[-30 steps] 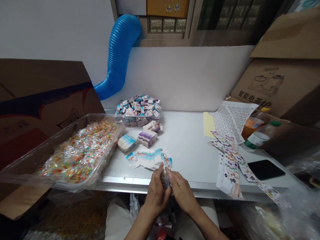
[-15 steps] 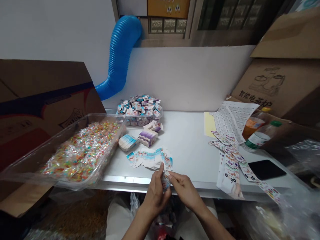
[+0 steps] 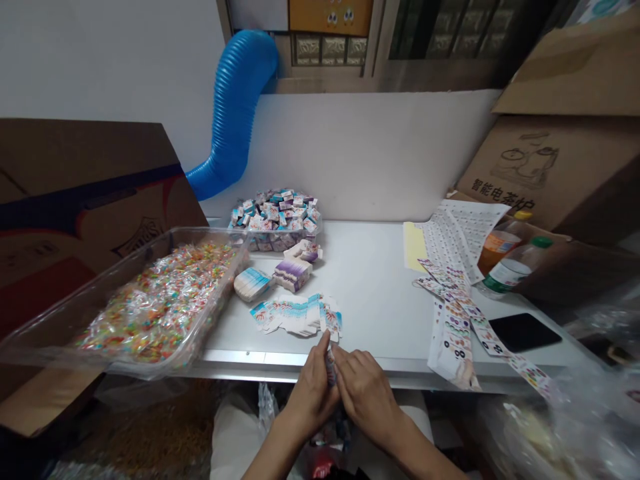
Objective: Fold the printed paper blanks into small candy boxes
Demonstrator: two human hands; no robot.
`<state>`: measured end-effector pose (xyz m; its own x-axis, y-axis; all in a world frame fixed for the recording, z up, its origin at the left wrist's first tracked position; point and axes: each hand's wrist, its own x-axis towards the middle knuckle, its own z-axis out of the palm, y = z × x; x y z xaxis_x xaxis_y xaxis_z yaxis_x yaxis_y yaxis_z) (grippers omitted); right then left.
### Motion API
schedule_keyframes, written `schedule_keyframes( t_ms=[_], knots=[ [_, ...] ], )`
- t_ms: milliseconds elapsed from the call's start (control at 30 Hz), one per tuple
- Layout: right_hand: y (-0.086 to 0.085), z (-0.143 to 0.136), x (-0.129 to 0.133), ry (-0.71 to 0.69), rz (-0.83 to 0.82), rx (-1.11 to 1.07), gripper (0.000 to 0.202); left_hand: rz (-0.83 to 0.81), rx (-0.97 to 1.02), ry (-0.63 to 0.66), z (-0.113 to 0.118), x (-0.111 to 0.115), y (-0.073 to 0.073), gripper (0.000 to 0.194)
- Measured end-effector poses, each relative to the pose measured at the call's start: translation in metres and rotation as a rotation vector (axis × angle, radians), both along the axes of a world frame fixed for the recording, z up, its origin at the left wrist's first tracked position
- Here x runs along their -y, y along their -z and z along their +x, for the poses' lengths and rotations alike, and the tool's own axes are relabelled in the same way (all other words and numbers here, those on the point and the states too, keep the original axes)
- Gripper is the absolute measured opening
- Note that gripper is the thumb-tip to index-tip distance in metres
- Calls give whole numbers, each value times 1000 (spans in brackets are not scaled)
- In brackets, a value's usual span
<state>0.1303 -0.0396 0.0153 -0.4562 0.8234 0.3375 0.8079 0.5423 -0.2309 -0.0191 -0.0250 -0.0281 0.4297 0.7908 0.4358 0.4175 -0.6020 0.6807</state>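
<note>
Now, in the head view, holding a small printed piece (image 3: 331,368) at the near edge of the worktop (image 3: 373,287), with the fingers of the left hand (image 3: 313,387) narrowed around it. Showing less of its printed face than half a second ago, with the right hand (image 3: 367,393) brought closer and curled against it; cannot tell whether pinching or only pressing. Probably meaning a pressing or folding step. Lying just beyond: fanned printed cards (image 3: 293,313), then a blue stack (image 3: 253,285) and purple stack (image 3: 293,274).
</note>
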Motion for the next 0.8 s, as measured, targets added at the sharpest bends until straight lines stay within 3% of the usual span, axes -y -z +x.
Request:
schedule_keyframes(
  t_ms=[267, 433, 533, 633, 800],
  knots=[
    [12, 16, 9, -138, -198, -203, 52, -139, 89, -6, 0, 13, -2, 76],
    [28, 16, 24, -92, -135, -181, 64, -85, 58, -3, 2, 24, 6, 70],
    [36, 17, 29, -129, -224, -234, 58, -83, 6, -35, 3, 33, 23, 64],
    [47, 18, 29, -164, -353, -365, 44, -40, -67, -90, -2, 37, 49, 57],
    [76, 12, 29, 10, -420, -479, 35, 18, -139, -78, -11, 29, 92, 45]
  ],
)
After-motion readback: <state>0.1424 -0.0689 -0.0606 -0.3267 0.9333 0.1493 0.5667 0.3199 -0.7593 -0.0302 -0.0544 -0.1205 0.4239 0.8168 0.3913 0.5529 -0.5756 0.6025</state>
